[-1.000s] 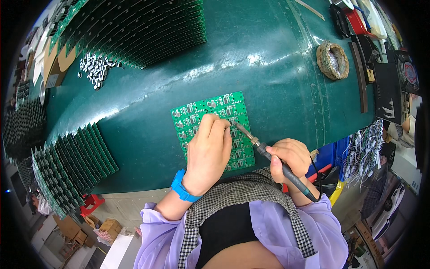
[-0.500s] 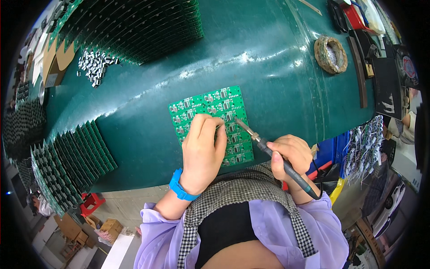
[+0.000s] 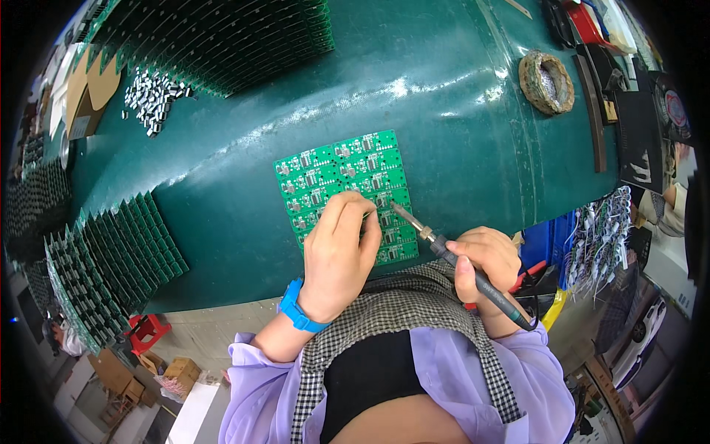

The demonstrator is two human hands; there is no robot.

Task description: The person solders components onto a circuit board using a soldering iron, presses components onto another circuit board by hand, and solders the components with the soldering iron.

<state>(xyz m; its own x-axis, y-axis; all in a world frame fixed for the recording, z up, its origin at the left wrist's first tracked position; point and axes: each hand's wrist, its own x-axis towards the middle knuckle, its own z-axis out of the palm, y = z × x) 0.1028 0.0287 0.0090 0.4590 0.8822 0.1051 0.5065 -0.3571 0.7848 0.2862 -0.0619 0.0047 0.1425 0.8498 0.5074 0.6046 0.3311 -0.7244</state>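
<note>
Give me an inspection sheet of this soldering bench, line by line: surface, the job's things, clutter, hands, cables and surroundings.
Surface: dark green table, glossy with glare streaks.
Job's things: green circuit board panel lying flat near the table's front edge; soldering iron with its tip over the panel's right side.
Clutter: fanned rows of green boards at left and more along the far edge; pile of small grey parts; round tip-cleaner pad.
Hands: left hand rests on the panel, fingers pinched at the iron's tip; right hand grips the iron's handle.
Cables: iron's cord leaves the handle's rear end; bundled wires at right.
Surroundings: cardboard boxes on the floor.
</note>
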